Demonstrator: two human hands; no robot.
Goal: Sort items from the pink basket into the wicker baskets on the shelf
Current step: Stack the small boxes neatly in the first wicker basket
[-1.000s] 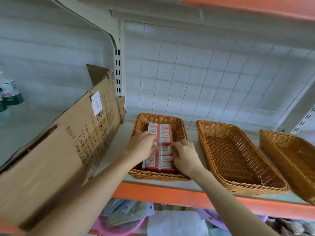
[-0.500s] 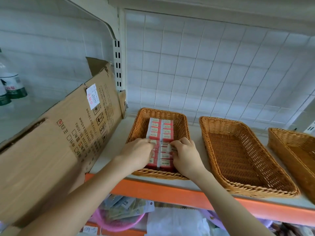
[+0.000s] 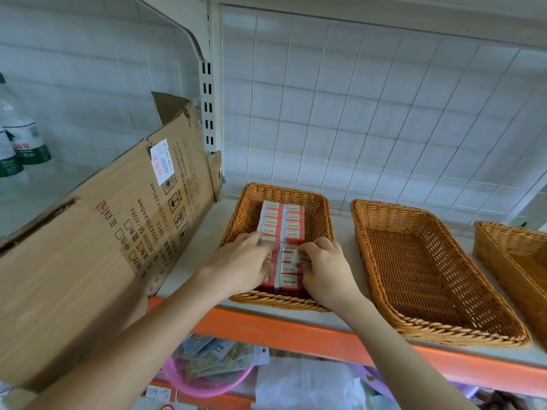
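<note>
wicker basket (image 3: pixel 321 223) under both hands holds two rows of red and white boxes (image 3: pixel 281 221). left hand (image 3: pixel 242 263) lies on the left row, fingers fairly straight, pressing the boxes. right hand (image 3: pixel 324 269) pinches one loose box (image 3: pixel 303 258) with curled fingers over the right row. pink basket (image 3: pixel 207 384) sits below the hands, under the shelf (image 3: pixel 296 332); second wicker basket (image 3: pixel 414 261) lies right of the right hand.

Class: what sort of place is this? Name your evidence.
Probably a small shop or stockroom: metal shelving with an orange edge, a wicker basket of small boxes, and a cardboard carton.
</note>
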